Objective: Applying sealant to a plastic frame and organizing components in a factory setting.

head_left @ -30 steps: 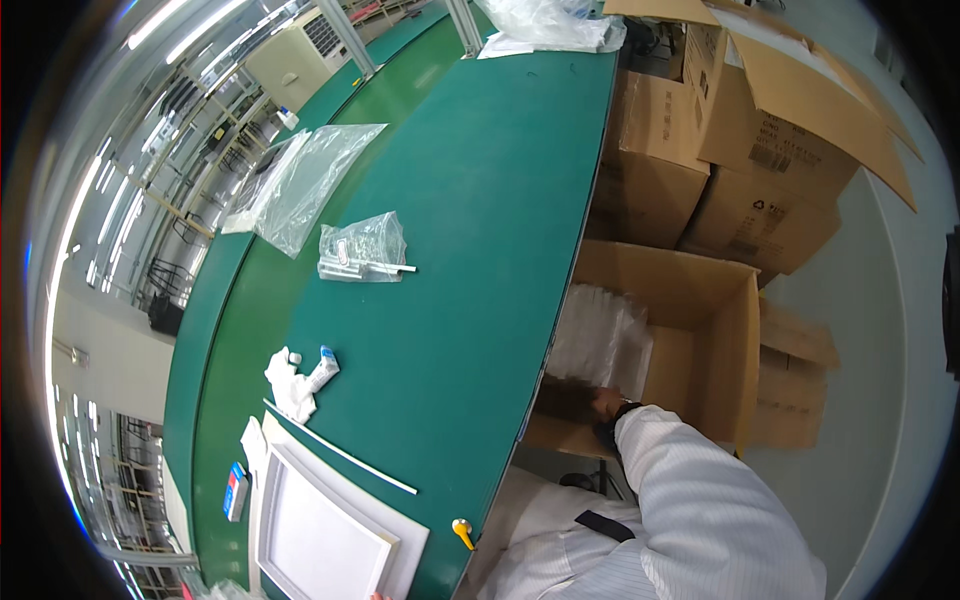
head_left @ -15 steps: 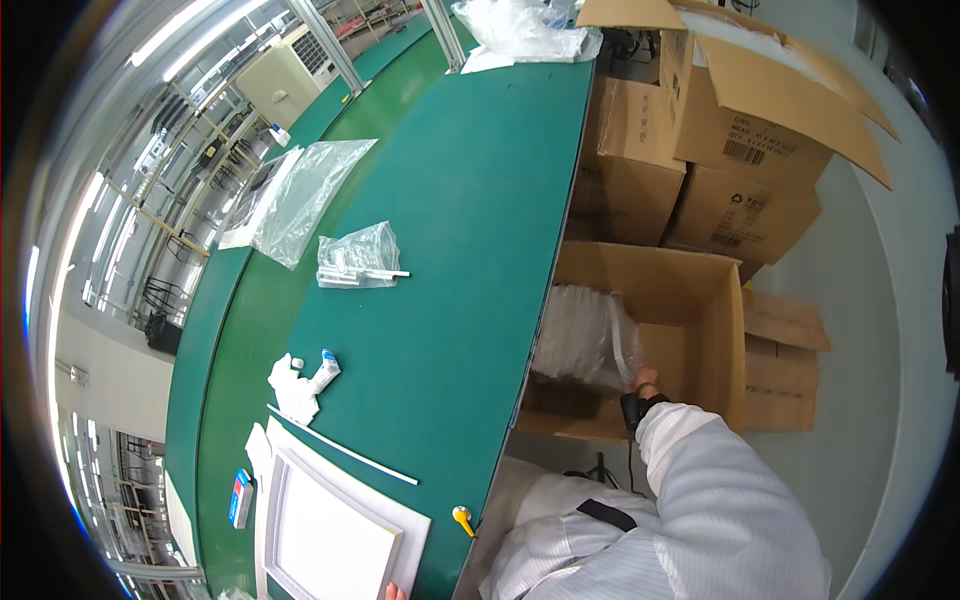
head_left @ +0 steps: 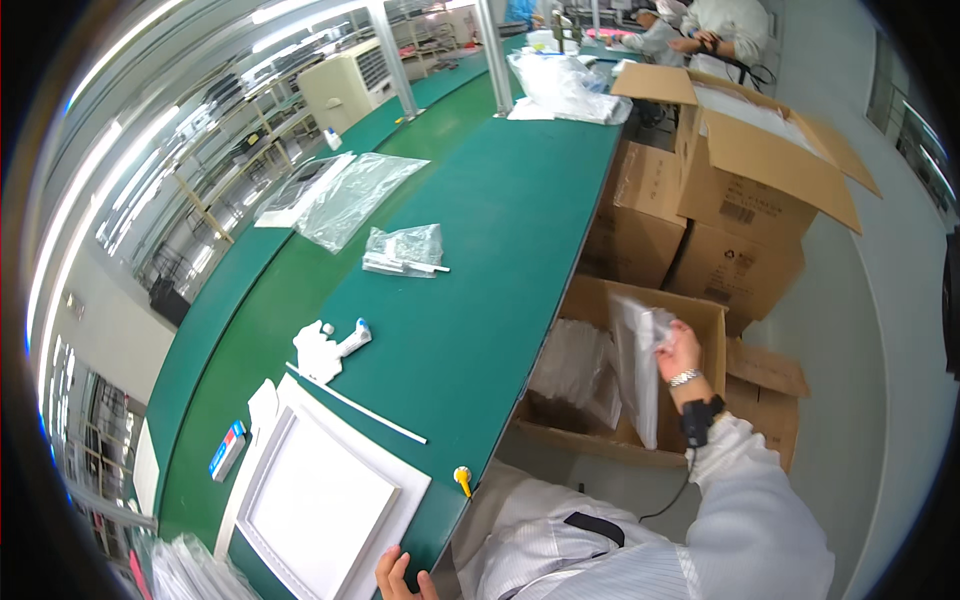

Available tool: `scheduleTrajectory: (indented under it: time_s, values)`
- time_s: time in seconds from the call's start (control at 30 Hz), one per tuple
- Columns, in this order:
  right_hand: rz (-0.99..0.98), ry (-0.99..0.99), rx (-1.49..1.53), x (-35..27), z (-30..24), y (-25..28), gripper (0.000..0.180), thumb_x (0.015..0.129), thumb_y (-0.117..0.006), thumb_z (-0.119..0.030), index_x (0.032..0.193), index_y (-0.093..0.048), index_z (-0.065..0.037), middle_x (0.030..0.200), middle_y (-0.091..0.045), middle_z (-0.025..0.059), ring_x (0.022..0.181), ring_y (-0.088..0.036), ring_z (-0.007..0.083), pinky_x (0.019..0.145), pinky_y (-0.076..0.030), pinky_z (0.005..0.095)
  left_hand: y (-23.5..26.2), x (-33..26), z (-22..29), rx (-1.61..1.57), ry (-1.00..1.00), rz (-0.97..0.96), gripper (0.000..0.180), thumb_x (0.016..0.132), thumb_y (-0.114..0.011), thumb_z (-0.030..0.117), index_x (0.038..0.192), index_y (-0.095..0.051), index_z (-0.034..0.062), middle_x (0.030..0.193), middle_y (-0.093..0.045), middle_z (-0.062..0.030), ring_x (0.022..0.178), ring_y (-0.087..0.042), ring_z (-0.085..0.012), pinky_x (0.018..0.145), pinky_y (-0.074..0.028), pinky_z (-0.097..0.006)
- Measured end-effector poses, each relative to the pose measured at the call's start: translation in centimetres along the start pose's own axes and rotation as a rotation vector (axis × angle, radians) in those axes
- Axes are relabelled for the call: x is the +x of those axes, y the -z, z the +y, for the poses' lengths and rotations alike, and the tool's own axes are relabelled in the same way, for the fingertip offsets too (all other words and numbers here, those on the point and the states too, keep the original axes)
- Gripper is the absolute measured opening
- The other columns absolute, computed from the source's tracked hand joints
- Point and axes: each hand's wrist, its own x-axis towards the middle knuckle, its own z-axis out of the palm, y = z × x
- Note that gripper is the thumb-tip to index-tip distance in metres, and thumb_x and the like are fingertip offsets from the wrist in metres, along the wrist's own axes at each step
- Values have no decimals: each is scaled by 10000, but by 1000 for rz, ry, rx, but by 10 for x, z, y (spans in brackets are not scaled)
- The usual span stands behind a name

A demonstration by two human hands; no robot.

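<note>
My right hand [head_left: 680, 352] is closed on the top of a flat, whitish item in a clear plastic bag [head_left: 638, 375], held upright over the open cardboard box [head_left: 712, 318]. Inside that box lies a stack of similar bagged items [head_left: 572, 362]. My left hand [head_left: 400, 578] shows only its fingers at the lower edge. They are spread and hold nothing, close to the right-hand corner of a white rectangular frame [head_left: 318, 492] on the green table [head_left: 480, 250]. Beside the frame are a thin white strip [head_left: 355, 403] and a yellow-and-white round-headed tool [head_left: 462, 480].
A crumpled white cloth [head_left: 316, 350], a small blue-and-white box [head_left: 228, 450], a bag of white tubes [head_left: 405, 250] and a large clear bag [head_left: 360, 200] lie on the table. More cardboard boxes [head_left: 745, 200] are stacked beyond. Co-workers [head_left: 720, 30] are at the far end.
My right hand has come up out of the box, lifting a bagged flat item. The view has shifted, and more of my left hand shows beside the frame.
</note>
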Motion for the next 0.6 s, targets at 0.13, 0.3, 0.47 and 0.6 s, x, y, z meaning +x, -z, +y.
scheduleTrajectory:
  time_s: [0.13,0.3,0.47,0.6]
  values:
    - [-282,195,37,-110,-79,-87,49,924,-501,-132,969,-518,-124,745,-549,-10,548,-427,72,501,-377,249,-5,-1,-4,-173,73,123,234,810,-592,177,969,-572,6,1045,-595,-207,968,-575,-351,866,-439,-415]
    - [-828,273,42,-239,-87,-144,50,947,-458,-139,993,-461,-122,643,-434,-30,510,-366,56,478,-341,232,7,3,-12,-260,23,-8,323,713,-716,98,999,-587,20,1099,-592,-172,1012,-576,-331,886,-446,-383]
    - [-1500,450,-63,-336,-82,-162,195,892,-579,-187,892,-398,-114,607,-463,56,506,-482,198,488,-484,412,13,46,36,-444,-226,-304,679,657,-803,213,1236,-493,45,1276,-486,-167,1157,-485,-332,945,-411,-383]
    - [-1973,387,-16,-372,-75,-182,37,863,-565,-41,840,-563,-69,715,-575,152,666,-607,340,585,-495,471,-10,58,55,-434,-128,3,835,626,-821,226,1316,-390,40,1239,-519,-156,1131,-502,-311,952,-394,-377]
